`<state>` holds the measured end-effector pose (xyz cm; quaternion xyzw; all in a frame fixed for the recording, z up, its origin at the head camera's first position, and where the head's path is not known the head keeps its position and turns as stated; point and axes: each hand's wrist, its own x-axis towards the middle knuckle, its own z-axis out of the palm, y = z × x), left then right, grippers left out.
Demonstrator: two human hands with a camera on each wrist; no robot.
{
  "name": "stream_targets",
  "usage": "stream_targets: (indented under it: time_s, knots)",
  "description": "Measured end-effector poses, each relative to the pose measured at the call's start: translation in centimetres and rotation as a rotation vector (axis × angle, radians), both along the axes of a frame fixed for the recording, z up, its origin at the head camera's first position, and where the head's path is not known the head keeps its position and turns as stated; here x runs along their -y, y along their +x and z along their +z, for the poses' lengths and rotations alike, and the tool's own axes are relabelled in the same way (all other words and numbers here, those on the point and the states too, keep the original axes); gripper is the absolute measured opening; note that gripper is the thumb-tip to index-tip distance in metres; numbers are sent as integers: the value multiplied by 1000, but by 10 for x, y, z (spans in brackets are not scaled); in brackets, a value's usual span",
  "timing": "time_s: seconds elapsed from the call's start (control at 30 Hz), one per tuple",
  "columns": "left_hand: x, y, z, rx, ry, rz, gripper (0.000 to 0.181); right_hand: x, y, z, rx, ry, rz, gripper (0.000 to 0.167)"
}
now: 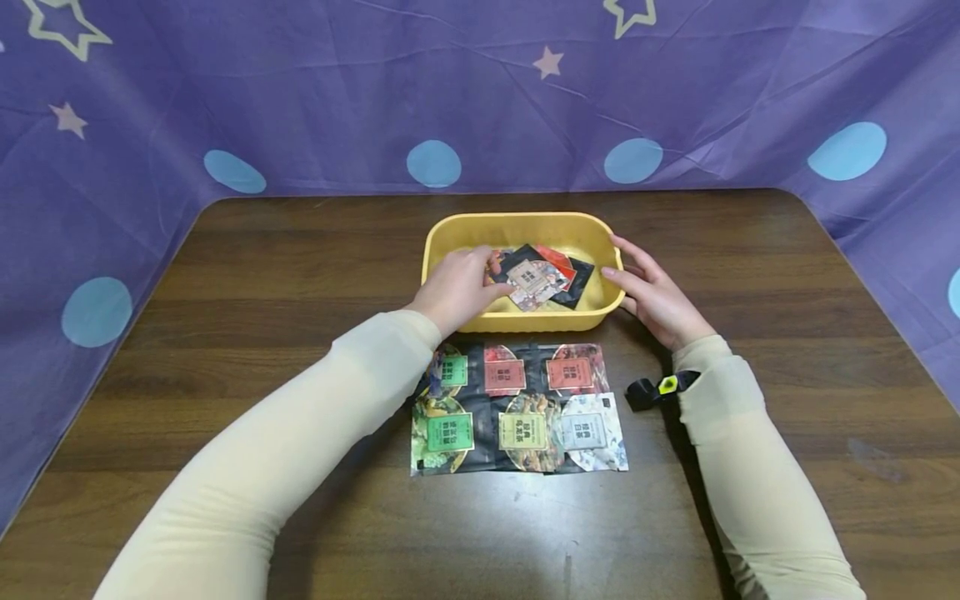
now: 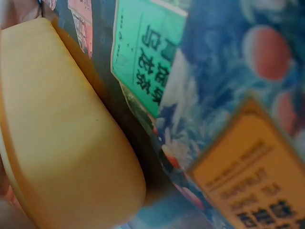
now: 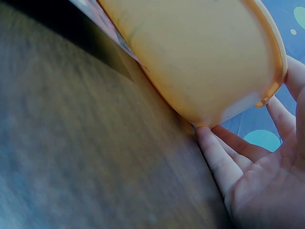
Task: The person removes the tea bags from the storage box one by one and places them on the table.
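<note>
A yellow bin (image 1: 517,323) holds several tea packets, among them a white-and-pink floral one (image 1: 534,282), a red one and a black one (image 1: 577,283). My left hand (image 1: 459,287) reaches over the bin's near left rim, thumb and fingertips at the packets; whether it pinches one is unclear. At the right end, my right hand (image 1: 656,300) grips the bin, thumb at the rim; in the right wrist view its fingers (image 3: 221,157) touch the outer wall (image 3: 200,62). The left wrist view shows the bin's outside (image 2: 71,129) but little of the left hand.
In front of the bin, packets lie in two rows, including green (image 1: 450,433), yellow-green (image 1: 522,432), white-blue (image 1: 585,432) and red ones (image 1: 505,375). A blue packet with an orange label (image 2: 257,171) is close to the left wrist camera. A black strap (image 1: 652,392) is by the right sleeve.
</note>
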<state>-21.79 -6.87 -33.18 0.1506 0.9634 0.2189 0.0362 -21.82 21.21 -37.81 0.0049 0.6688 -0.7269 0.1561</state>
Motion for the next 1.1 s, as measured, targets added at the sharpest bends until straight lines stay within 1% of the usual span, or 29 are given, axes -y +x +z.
stream_targets:
  time_s: [0.17, 0.27, 0.37, 0.57, 0.7, 0.87, 1.0, 1.1]
  knots:
    - [-5, -5, 0, 51, -36, 8, 41, -1, 0, 0, 0, -1, 2, 68]
    - [-8, -7, -1, 53, -78, 7, 48, 0, 0, 0, 1, -1, 0, 68]
    - [-10, -8, -1, 53, -99, 9, 56, 0, 0, 0, -1, -7, 0, 68]
    - [-11, -10, -2, 93, -89, 4, 75, 0, 0, -1, -6, -11, 2, 67]
    - [-12, -12, -3, 120, -90, -4, 84, 0, -1, -2, -14, -4, 0, 67]
    - [-14, -14, -4, 137, -114, -21, 87, 0, -2, -3, -12, -10, -3, 68]
    - [-16, -19, -5, 135, -137, -42, 84, -1, -2, -3, -6, -7, -8, 68]
    - [-16, -22, -6, 135, -151, -41, 82, -1, -2, -4, -2, -21, -2, 68]
